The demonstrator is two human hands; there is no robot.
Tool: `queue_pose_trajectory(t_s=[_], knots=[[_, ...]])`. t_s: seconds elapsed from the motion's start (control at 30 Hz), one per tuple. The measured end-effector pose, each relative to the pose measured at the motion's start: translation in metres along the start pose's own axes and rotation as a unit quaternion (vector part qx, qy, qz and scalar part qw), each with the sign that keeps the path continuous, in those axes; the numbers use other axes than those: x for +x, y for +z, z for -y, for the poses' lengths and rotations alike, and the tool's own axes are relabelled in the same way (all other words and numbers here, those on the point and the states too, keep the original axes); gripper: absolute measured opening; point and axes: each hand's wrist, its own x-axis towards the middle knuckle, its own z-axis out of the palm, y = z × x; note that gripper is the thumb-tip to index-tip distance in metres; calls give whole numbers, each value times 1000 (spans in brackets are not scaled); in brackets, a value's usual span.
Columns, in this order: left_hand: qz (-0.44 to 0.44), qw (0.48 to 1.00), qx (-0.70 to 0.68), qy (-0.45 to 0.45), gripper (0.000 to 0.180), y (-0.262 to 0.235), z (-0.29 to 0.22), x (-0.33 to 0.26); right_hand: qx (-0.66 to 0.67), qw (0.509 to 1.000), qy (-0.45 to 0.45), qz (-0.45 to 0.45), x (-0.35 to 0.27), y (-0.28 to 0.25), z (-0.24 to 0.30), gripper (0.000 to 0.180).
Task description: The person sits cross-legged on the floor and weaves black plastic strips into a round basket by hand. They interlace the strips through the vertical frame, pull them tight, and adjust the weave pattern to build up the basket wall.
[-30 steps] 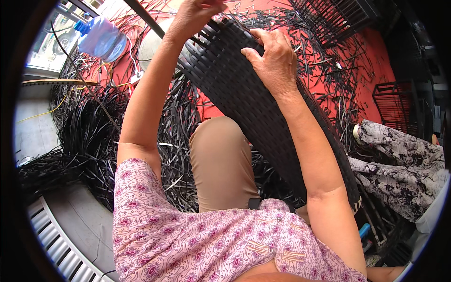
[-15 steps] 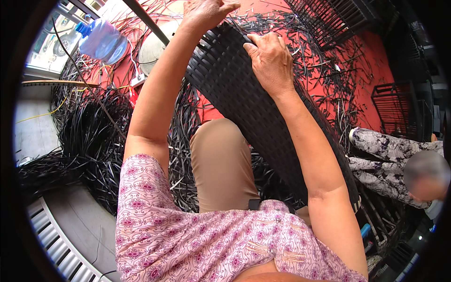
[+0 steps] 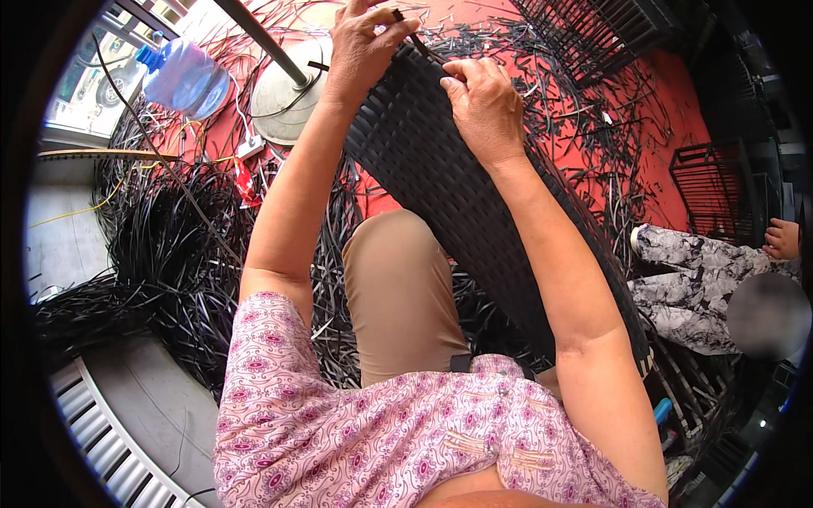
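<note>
A long black woven panel of flat plastic strips slants from the top centre toward my lower right, beside my knee. At its far end, the fingers of my left hand are pinched on a dark strip that runs down to the panel's edge. My right hand is closed at the panel's far right corner, thumb and forefinger together on the strip at the edge. Some of its fingers are curled out of sight.
Loose black strips are heaped at the left, with cuttings over the red floor. A blue water jug, a round pole base and a power strip stand far left. Black frames and another person's patterned trousers are at the right.
My left hand has come slightly nearer, and a dark strip now shows in its fingers. The right hand has barely shifted. The other person's hand has appeared at the right.
</note>
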Motion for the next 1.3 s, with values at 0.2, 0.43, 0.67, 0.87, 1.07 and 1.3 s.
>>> queue_pose_trajectory(t_s=[0.2,0.43,0.67,0.87,1.07,1.3], knots=[[-22,975,-90,-202,31,-11,-13,-36,38,999,10,7,3,1,-3,14],[-79,817,-370,-435,16,9,-16,-48,1,999,-39,-3,2,-2,-4,19],[-31,819,-331,-467,17,17,15,-47,-19,998,13,-54,-29,-40,-10,43],[-33,808,-367,-460,18,16,2,-47,-188,982,-25,7,-64,-62,-9,40],[-13,811,-356,-464,19,8,3,-53,-245,968,-45,-10,-77,-51,3,31],[-27,811,-378,-446,16,19,15,-44,-237,968,-70,-43,-71,-47,-3,11]])
